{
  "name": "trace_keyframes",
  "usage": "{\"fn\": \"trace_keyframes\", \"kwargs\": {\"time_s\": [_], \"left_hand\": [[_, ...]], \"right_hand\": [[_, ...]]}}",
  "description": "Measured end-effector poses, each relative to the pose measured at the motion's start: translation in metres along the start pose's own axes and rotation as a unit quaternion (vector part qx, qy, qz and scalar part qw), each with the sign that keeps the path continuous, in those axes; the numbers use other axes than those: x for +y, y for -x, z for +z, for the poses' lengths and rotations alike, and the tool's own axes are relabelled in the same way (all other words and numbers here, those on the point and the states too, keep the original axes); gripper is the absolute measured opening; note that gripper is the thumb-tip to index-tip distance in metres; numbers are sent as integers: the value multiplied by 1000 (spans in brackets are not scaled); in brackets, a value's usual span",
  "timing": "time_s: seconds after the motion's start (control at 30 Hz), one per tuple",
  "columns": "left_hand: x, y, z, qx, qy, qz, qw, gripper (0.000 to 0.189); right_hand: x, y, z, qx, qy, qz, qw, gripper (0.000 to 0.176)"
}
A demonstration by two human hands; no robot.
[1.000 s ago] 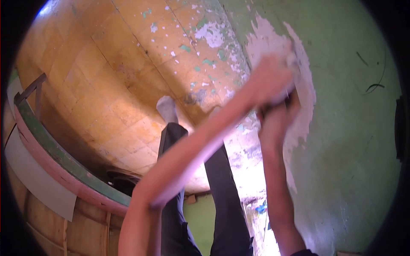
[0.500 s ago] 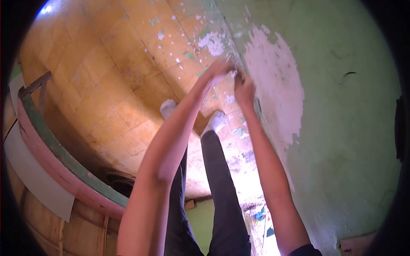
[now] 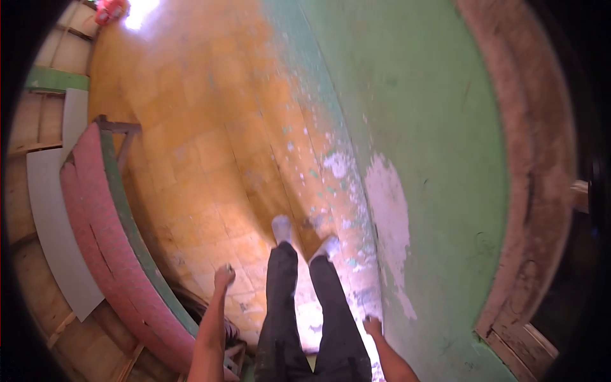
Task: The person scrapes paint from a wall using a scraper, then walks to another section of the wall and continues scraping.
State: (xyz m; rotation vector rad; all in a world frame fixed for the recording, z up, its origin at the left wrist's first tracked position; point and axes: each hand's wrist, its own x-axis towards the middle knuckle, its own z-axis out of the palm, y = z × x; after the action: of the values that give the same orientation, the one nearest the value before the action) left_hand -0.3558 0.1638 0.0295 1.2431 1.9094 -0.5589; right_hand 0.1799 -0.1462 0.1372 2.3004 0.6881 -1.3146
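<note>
My left hand (image 3: 224, 275) hangs low over the tiled floor, its fingers curled; a small pale bit may show at the fingertips, too small to name. My right hand (image 3: 372, 325) is also curled, down near the foot of the green wall (image 3: 426, 159); what it holds, if anything, is hidden. A pale bare patch (image 3: 389, 210) with ragged edges marks the wall where paint is gone. Paint flakes (image 3: 337, 164) are scattered over the orange floor tiles (image 3: 210, 172) along the wall. Neither hand touches the wall patch.
A long pink and green wooden piece (image 3: 102, 223) curves along the left side, with a grey panel (image 3: 54, 235) beyond it. At the right is a wooden frame (image 3: 534, 159) in the wall. Something red (image 3: 111, 11) lies far off at top left.
Both hands have come down and apart from the bare wall patch, where they were close together. The view has tilted up and shows more floor and wall.
</note>
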Motion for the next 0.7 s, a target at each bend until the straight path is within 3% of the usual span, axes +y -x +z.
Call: {"fn": "trace_keyframes", "kwargs": {"time_s": [0.07, 0.1, 0.13, 0.2, 0.23, 0.3, 0.33, 0.5, 0.6, 0.7], "left_hand": [[-9, 36, -13, 41, 50, -10, 998, 30], [-2, 57, -26, 46, 77, -5, 996, 29], [7, 75, -37, 51, 106, 3, 993, 29], [7, 85, -35, 55, 134, 96, 985, 27], [21, 95, -49, 49, 143, 96, 984, 28], [30, 105, -61, 37, 113, 127, 985, 31], [42, 118, -77, 54, 115, 86, 988, 32], [42, 154, -156, 67, 146, 101, 982, 28], [18, 146, -195, 37, 185, 101, 977, 31], [-16, 121, -223, -43, 223, 32, 973, 37]], "right_hand": [[46, 33, 12, -28, -55, -5, 998, 39], [46, 64, -2, 25, -21, -62, 998, 41], [34, 91, -31, -65, -5, 5, 998, 40], [61, 107, -33, -61, -153, 25, 986, 41], [50, 116, -45, -61, -173, 34, 982, 41], [3, 109, -81, -42, -167, 20, 985, 39], [-26, 102, -100, -26, -155, 7, 988, 39], [-197, 103, -194, 55, -153, -87, 983, 36], [-284, 123, -235, 93, -182, -154, 967, 34], [-337, 153, -256, 103, -216, -188, 953, 32]]}}
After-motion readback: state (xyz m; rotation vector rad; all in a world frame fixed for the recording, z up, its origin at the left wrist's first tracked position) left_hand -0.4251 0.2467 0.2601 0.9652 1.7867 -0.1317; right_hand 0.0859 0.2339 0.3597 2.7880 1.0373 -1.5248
